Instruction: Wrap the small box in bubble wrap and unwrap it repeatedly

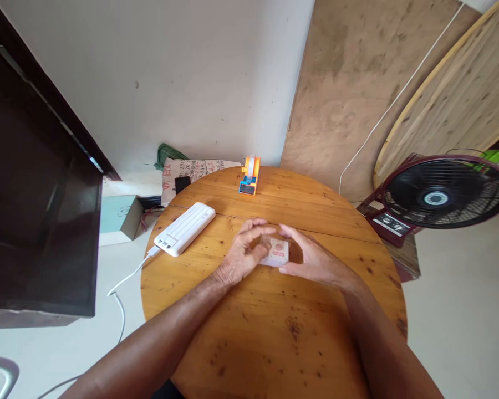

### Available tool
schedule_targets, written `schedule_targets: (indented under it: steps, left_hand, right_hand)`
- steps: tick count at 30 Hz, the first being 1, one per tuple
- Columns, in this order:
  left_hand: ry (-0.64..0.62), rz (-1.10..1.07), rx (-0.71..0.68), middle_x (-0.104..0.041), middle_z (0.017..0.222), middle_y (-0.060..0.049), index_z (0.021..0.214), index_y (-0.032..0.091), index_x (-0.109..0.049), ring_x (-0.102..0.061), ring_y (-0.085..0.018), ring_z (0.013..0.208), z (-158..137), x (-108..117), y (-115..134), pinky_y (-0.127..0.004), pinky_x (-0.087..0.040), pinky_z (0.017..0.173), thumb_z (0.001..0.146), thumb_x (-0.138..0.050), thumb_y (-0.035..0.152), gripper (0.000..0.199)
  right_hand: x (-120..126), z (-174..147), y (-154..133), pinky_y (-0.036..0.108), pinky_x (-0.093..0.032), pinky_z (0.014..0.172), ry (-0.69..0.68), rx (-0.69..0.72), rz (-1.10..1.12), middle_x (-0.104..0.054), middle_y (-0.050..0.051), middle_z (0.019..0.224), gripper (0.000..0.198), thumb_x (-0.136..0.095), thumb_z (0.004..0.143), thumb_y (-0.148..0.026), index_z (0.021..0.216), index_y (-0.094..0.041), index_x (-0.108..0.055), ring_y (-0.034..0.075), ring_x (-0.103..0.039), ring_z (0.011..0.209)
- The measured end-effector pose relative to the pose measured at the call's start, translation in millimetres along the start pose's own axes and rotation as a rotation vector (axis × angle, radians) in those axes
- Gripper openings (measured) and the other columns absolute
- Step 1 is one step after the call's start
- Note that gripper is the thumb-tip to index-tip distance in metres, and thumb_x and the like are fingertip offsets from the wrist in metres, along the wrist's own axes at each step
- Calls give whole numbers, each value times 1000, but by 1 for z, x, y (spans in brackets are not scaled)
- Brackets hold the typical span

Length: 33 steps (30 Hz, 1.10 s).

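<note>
A small white box with pinkish-red print (pixel 278 251) is between my two hands, over the middle of the round wooden table (pixel 249 332). My left hand (pixel 249 249) holds its left side, the thumb across the top and the fingers curled around the far side. On the right, my right hand (pixel 311 257) is curved with thumb and fingers apart. Its thumb tip is close to the box's near right corner, and a gap shows between the palm and the box. Whether that thumb touches the box I cannot tell. The fingers are slightly blurred.
An orange and blue tape dispenser (pixel 249 176) stands at the table's far edge. A white power bank (pixel 185 228) with a white cable (pixel 122 310) lies at the left. Beyond the table are a dark red fan (pixel 444 194), a pale green box (pixel 118 216) and a printed sack (pixel 170 174).
</note>
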<state>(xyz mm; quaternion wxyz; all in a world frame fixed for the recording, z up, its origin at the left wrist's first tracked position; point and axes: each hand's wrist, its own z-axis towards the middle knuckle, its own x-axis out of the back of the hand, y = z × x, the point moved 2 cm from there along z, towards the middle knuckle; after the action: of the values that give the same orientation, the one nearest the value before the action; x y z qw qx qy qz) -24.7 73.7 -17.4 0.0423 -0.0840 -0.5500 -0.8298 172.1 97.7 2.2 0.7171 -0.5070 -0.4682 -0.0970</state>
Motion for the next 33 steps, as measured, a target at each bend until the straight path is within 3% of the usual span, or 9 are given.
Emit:
schedule_targets:
  steps: [4,6,18,23,27,33]
  left_hand:
    - [234,-170,228,-63,106,-7,95,19,-71,-56,-22,103,6,8,-14,-33,-43,90,69,-60,18,28]
    - [280,-210,317,-65,100,-5,91,19,-71,-58,-20,97,7,8,-21,-30,-44,85,65,-62,18,28]
    - [186,-191,357,-67,99,-6,95,17,-69,-59,-20,95,5,4,-21,-30,-45,83,64,-65,22,31]
    - [114,-203,408,-66,104,-7,102,15,-67,-60,-20,91,4,1,-19,-29,-48,79,65,-66,22,37]
    - [46,-138,419,-65,102,-8,108,14,-65,-59,-22,97,1,-3,-17,-32,-47,86,67,-66,20,42]
    - [22,-132,412,-64,105,-10,111,13,-62,-59,-23,102,1,-5,-12,-35,-46,91,68,-65,17,43]
  right_hand:
    - [14,-6,6,48,-41,103,-5,-37,49,-49,7,140,82,-72,72,-36,144,-32,-33,29,-47,128]
    - [19,-7,5,48,-42,101,5,-32,45,-52,7,139,80,-73,72,-35,143,-32,-37,30,-49,126]
    - [13,-3,-4,48,-41,101,-22,14,-26,-55,6,134,66,-73,70,-36,131,-30,-49,30,-50,123]
    - [13,1,-10,40,-46,93,79,74,-12,-64,2,115,34,-66,72,-24,106,-28,-61,24,-60,105]
    - [8,5,-15,36,-46,90,133,139,-36,-64,2,112,10,-65,74,-22,84,-24,-63,21,-62,100]
    - [0,6,-18,38,-46,88,226,156,-150,-66,3,110,4,-63,81,-28,83,-25,-65,21,-62,98]
